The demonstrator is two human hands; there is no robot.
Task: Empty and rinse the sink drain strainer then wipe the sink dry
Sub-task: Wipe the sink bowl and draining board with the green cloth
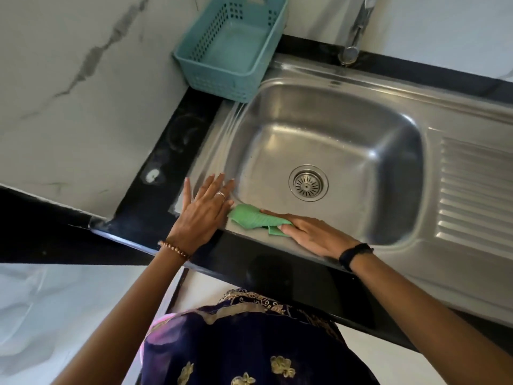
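Note:
A stainless steel sink [327, 126] is set in a black counter. Its round metal drain strainer [308, 184] sits in the drain hole at the basin's bottom. A green cloth [254, 219] lies on the sink's near rim at the front left corner. My right hand [311, 234] presses flat on the cloth, fingers pointing left. Just left of the cloth, my left hand [204, 209] rests flat on the rim and counter edge, fingers spread, holding nothing.
A teal plastic basket [230, 45] stands at the sink's back left corner. The tap [352, 43] rises at the back. A ribbed drainboard [472, 195] runs to the right. White marble wall [83, 93] borders the black counter [166, 151] at left.

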